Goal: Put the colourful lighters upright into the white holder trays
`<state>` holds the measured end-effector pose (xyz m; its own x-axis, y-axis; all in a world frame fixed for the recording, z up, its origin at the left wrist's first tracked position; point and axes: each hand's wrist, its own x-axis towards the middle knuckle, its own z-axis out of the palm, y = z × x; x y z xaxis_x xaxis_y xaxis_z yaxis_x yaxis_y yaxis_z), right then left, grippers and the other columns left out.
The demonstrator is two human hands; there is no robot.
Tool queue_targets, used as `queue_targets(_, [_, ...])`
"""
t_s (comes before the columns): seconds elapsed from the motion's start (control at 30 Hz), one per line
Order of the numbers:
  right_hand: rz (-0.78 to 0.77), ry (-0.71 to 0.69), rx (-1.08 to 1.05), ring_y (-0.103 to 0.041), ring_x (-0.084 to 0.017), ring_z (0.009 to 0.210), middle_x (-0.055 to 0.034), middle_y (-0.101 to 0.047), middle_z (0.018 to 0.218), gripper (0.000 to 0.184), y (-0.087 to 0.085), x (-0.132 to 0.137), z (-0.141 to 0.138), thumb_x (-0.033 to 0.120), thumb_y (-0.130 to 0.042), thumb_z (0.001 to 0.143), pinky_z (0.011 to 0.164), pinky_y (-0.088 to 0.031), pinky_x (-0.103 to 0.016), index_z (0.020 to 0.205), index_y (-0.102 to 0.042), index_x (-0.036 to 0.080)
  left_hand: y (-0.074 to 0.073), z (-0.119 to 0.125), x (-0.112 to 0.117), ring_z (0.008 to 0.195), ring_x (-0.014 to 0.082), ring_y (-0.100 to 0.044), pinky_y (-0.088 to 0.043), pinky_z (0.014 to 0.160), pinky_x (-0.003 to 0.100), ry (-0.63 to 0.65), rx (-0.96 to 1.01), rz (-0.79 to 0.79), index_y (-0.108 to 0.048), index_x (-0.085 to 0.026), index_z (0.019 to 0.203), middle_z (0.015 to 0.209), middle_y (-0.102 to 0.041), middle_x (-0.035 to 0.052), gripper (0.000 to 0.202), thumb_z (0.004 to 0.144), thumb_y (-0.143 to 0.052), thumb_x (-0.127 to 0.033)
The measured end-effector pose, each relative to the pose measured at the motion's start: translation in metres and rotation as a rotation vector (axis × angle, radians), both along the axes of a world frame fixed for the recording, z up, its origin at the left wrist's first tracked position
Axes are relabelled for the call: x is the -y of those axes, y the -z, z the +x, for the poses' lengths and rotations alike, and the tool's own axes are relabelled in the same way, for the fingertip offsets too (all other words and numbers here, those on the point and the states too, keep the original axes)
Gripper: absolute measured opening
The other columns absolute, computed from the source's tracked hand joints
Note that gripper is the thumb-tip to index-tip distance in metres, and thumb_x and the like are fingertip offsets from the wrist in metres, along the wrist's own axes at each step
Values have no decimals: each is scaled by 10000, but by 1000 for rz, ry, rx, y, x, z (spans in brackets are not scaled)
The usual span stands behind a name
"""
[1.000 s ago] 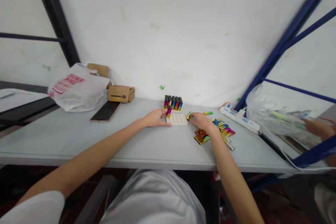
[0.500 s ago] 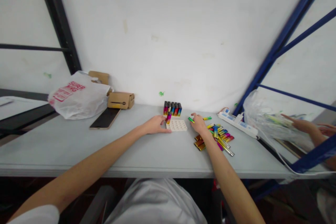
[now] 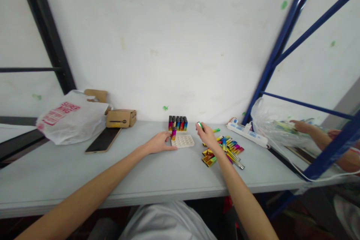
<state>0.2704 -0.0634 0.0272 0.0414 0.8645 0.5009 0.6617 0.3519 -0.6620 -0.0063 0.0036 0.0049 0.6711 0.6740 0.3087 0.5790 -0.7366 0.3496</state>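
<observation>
My left hand (image 3: 161,143) is closed around the left end of a white tray (image 3: 185,141) with rows of small pockets, thumb along its near side. A purple and yellow lighter (image 3: 173,134) stands upright at the tray's left end, right by my left fingertips. Held in my right hand (image 3: 206,135) is a green lighter (image 3: 200,124), tilted, above the table to the right of the tray. Beneath and beside my right wrist lies a loose pile of shiny multicoloured lighters (image 3: 232,146). Behind the tray, a block of upright lighters (image 3: 178,123) with dark tops stands near the wall.
To the left lie a phone (image 3: 103,140), a brown cardboard box (image 3: 120,118) and a white plastic bag (image 3: 74,118). A white power strip (image 3: 247,133) runs along the right, near a blue metal frame (image 3: 266,71). Beyond it, another person's hand (image 3: 302,126) is over clear plastic.
My right hand has lifted the green lighter away from the pile and turned it more upright. My left hand stays at the tray. The whole view has shifted and tilted slightly.
</observation>
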Motion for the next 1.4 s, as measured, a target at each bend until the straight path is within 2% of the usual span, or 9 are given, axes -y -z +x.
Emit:
queue_targets(0.1, [27,31,-10,-450,-147,599,31,-438,583,559,-8,7,-6,688,-403,964,595,-340,-274,654,-441,224,0,5,5,687,189,-524,-350,623,291,18,13,-6,-614,-189,851,780,-569,1,577,729,-726,-742])
queue_targets(0.27, [79,107,-11,-332,-129,576,35,-273,578,469,-11,9,-10,571,-462,873,573,-231,-287,574,-307,244,2,22,17,715,200,-545,-376,649,297,83,-12,12,-610,-189,847,799,-592,17,631,712,-718,-796])
queue_targets(0.4, [111,80,9,-374,-139,606,32,-351,591,378,-10,9,-10,487,-454,880,599,-266,-280,613,-368,234,5,28,20,717,204,-549,-389,662,303,89,4,15,-608,-190,841,793,-589,19,630,710,-726,-795])
queue_targets(0.6, [81,41,49,-398,-147,625,32,-477,627,503,-12,13,-12,634,-404,991,631,-327,-269,700,-459,227,3,26,21,798,229,-578,-434,725,313,80,19,31,-660,-186,890,846,-607,36,620,704,-750,-771])
queue_targets(0.8, [75,23,125,-370,-142,611,43,-412,600,495,-13,17,-20,613,-417,998,617,-287,-274,684,-427,230,3,21,21,866,250,-605,-476,784,327,114,13,-24,-710,-162,1102,971,-628,72,726,701,-776,-763])
queue_targets(0.93, [60,2,203,-332,-132,597,48,-347,572,424,-10,19,-27,479,-484,962,601,-250,-282,631,-413,224,5,20,17,900,254,-611,-489,822,341,144,38,-39,-708,-165,1162,1019,-638,81,713,726,-783,-725])
queue_targets(1.03, [50,-36,254,-336,-126,576,55,-363,562,333,-9,21,-33,382,-517,925,596,-255,-280,640,-457,220,5,19,16,922,250,-615,-492,847,342,193,43,-41,-703,-174,1158,1039,-649,81,672,749,-773,-703])
queue_targets(1.23, [40,-194,213,-521,-162,680,15,-606,759,304,-11,22,-40,475,-452,1026,684,-377,-271,923,-572,215,5,19,17,888,253,-608,-495,835,351,162,28,-26,-703,-156,1054,975,-633,77,653,744,-759,-729])
queue_targets(1.4, [39,-201,225,-567,-185,771,-29,-610,822,339,-9,17,-37,465,-411,1058,725,-422,-277,880,-557,216,3,19,18,880,252,-599,-489,822,347,169,12,-19,-683,-166,1019,962,-620,68,636,756,-741,-741])
